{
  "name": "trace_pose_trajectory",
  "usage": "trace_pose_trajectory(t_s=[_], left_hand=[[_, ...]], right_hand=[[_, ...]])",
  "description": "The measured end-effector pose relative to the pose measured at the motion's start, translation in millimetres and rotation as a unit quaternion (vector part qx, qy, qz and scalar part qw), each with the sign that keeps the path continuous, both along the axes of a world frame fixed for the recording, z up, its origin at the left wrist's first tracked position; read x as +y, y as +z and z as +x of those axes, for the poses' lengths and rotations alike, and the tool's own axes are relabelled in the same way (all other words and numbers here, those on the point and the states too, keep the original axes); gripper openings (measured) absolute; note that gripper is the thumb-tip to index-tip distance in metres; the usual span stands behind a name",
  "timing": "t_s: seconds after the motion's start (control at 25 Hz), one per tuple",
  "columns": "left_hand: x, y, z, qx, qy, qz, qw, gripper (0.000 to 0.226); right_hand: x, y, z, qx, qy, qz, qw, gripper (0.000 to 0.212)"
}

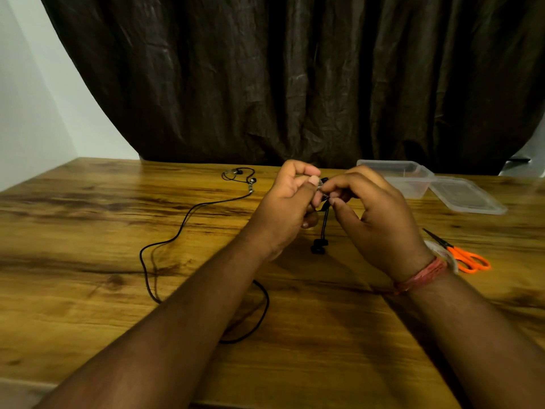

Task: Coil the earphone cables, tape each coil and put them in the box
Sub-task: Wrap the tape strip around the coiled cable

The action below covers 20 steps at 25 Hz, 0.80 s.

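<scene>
Both hands [324, 208] pinch a black earphone coil [323, 199] above the table [88, 231], its left half open.

Readable text: none can be read anywhere in the view.
Box [404, 178]: clear plastic, no label or print visible.
Lid [469, 196]: clear plastic, no lettering visible.
Scissors [463, 255]: orange handles, no brand mark can be made out.
Earphone cable [182, 228]: black, any marking is too small to tell.
Worktop [88, 219]: wood grain only, no signs.
</scene>
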<state>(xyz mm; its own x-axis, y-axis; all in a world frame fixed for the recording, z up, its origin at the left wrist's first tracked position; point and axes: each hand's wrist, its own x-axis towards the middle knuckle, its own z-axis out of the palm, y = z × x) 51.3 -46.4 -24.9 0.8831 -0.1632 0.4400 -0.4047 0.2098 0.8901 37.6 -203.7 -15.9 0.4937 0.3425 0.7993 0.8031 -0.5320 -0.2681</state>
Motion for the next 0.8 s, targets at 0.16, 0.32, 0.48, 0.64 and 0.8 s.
trace_pose_trajectory(t_s=[0.16,0.32,0.48,0.64,0.8], left_hand=[[0.3,-0.3,-0.4,-0.024,0.007,0.013,1.000,0.010],[0.8,0.3,-1.9,-0.042,0.012,0.030,0.999,0.012],[1.9,1.8,-5.8,-0.036,-0.008,0.039,0.999,0.012],[0.3,0.4,-8.2,0.000,-0.028,0.051,0.998,0.014],[0.1,-1.3,-8.5,0.038,-0.020,0.070,0.997,0.005]], right_hand=[[-0.3,-2.0,0.7,0.008,-0.001,0.012,1.000,0.017],[-0.3,-4.8,3.6,0.123,0.044,0.074,0.989,0.013],[-8.1,-3.0,8.0,0.209,0.127,0.111,0.963,0.013],[-16.3,-2.7,11.3,0.217,0.132,0.095,0.963,0.009],[-18.9,-2.1,12.8,0.180,0.092,0.049,0.978,0.011]])
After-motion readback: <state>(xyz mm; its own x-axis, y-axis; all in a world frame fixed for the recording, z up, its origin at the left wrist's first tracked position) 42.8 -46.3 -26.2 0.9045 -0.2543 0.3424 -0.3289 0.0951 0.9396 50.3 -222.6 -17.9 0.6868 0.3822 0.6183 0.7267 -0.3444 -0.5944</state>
